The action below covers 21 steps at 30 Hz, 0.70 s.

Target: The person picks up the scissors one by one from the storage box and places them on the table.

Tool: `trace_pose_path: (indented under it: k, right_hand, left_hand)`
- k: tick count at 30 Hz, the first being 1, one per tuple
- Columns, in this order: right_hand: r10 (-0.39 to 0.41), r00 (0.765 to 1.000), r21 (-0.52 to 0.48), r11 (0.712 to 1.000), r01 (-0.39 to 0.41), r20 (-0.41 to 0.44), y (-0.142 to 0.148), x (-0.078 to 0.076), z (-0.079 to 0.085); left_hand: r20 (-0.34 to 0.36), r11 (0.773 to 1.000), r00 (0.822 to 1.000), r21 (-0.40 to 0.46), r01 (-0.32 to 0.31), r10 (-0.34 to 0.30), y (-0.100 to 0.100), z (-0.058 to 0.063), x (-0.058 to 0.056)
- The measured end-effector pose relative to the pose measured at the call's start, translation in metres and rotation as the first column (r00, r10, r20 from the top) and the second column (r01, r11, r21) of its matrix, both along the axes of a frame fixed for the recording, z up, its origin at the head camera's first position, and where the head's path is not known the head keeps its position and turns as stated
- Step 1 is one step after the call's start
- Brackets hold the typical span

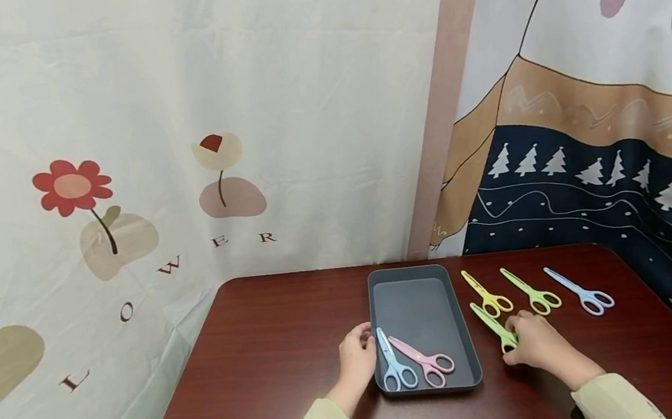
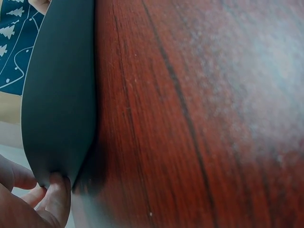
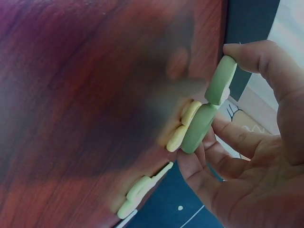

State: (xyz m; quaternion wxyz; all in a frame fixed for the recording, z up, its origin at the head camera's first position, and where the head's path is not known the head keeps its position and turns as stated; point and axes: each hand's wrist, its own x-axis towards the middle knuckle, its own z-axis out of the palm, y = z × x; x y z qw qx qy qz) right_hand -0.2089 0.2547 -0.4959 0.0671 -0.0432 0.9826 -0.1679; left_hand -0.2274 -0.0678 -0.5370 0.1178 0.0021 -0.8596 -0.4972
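Observation:
My right hand (image 1: 538, 342) grips a pair of green scissors (image 1: 490, 322) by its handle loops, right of the tray, blades pointing to the far left. In the right wrist view, thumb and fingers hold the two green handle loops (image 3: 199, 128) from either side. My left hand (image 1: 357, 359) grips the left wall of a dark grey tray (image 1: 409, 291). The left wrist view shows the fingers (image 2: 58, 197) bent against the tray's outer wall (image 2: 61, 90). Inside the tray's near end lie blue scissors (image 1: 397, 370) and pink scissors (image 1: 424, 359).
Yellow scissors (image 1: 488, 296), another green pair (image 1: 531, 292) and another blue pair (image 1: 582, 292) lie on the brown table (image 1: 288, 334) to the right of the tray. Printed curtains (image 1: 310, 101) hang behind the table's far edge.

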Motion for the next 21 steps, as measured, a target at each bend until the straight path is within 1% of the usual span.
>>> trace_pose_path:
  k: [9, 13, 21]
  right_hand:
    - [0.011, 0.998, 0.015, 1.0, -0.012, 0.054, 0.001, 0.001, -0.004]
    - [0.013, 0.999, 0.012, 1.0, -0.013, 0.05, 0.001, 0.002, -0.007]
    - [0.013, 1.0, 0.018, 1.0, -0.014, 0.024, 0.001, 0.004, -0.011]
  left_hand:
    - [0.01, 1.0, 1.0, 0.0, 0.008, -0.008, -0.001, 0.0, 0.0]
    - [-0.003, 1.0, 1.0, -0.002, 0.01, -0.01, -0.001, 0.0, 0.0]
    - [-0.001, 1.0, 1.0, -0.011, 0.002, -0.002, -0.001, 0.0, -0.001]
